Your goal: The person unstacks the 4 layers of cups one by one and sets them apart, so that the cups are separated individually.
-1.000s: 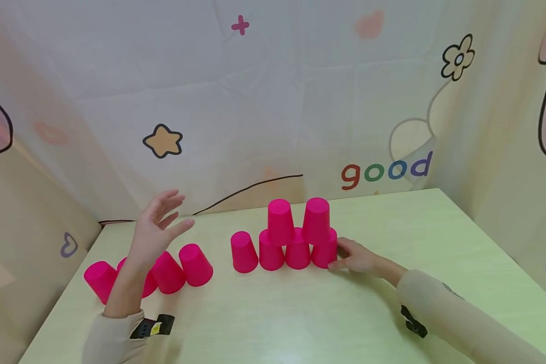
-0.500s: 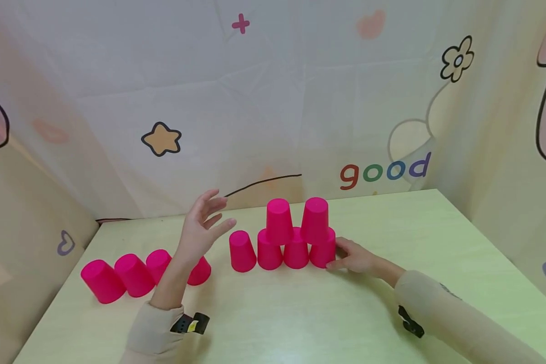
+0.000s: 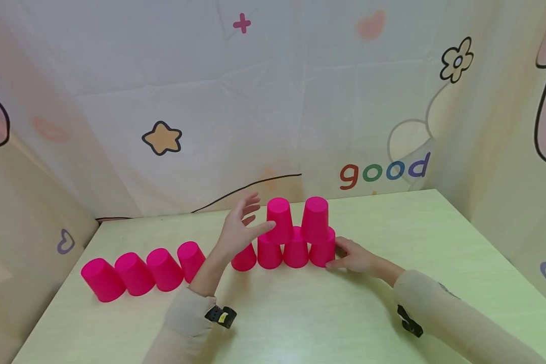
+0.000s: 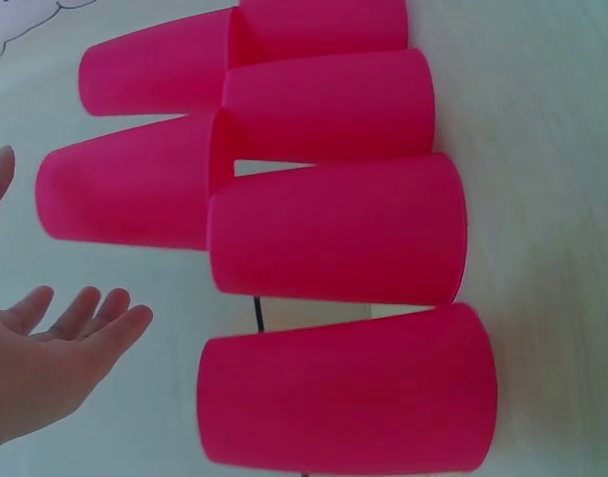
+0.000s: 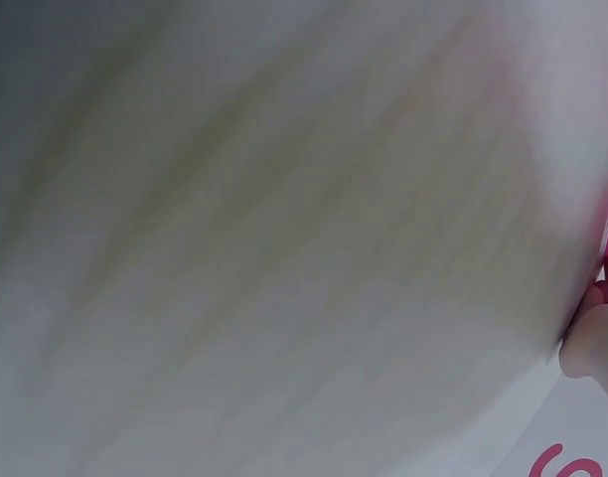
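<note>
Printed cloth backs the pale table bearing pink cups.

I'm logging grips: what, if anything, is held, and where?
The left hand holds nothing; the right hand touches the rightmost bottom cup at its right side, grip unclear.

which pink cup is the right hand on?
The rightmost bottom-row pink cup, partly under the right-hand upper cup. It alone has the right hand's thumb and fingers against its outer side.
</note>
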A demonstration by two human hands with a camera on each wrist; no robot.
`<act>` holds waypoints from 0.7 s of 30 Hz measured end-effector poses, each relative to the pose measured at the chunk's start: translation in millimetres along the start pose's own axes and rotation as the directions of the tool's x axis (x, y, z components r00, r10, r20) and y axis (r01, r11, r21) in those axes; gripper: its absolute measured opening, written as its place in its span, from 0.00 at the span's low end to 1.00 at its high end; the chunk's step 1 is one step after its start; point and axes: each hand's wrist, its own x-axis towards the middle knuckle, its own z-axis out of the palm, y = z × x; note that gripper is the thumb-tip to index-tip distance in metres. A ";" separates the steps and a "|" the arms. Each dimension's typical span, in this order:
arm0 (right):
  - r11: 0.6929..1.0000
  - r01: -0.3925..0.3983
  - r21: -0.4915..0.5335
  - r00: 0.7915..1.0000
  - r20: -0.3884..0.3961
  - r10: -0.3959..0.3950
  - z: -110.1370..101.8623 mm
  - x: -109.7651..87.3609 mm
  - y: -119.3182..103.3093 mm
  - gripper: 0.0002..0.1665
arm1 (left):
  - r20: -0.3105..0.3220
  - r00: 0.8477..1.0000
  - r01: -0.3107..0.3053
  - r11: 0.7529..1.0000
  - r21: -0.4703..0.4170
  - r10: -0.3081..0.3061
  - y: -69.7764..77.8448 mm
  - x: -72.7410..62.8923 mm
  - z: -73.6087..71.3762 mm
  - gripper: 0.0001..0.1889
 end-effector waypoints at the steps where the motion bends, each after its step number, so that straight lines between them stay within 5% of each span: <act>1: 1.000 -0.001 0.001 1.000 -0.001 0.001 0.2 0.0 0.0 0.40 | 0.004 1.000 0.005 1.000 0.004 -0.005 -1.0 1.4 2.9 0.36; 13: 1.000 0.010 0.015 1.000 0.010 -0.010 1.4 -3.3 3.1 0.40 | 0.033 0.998 0.055 0.998 0.031 -0.056 -7.2 12.4 28.0 0.34; 21: 1.000 0.023 0.007 0.999 0.022 -0.023 -0.3 -1.1 0.5 0.40 | -0.008 1.000 0.022 0.997 0.076 -0.022 -0.9 9.7 26.9 0.30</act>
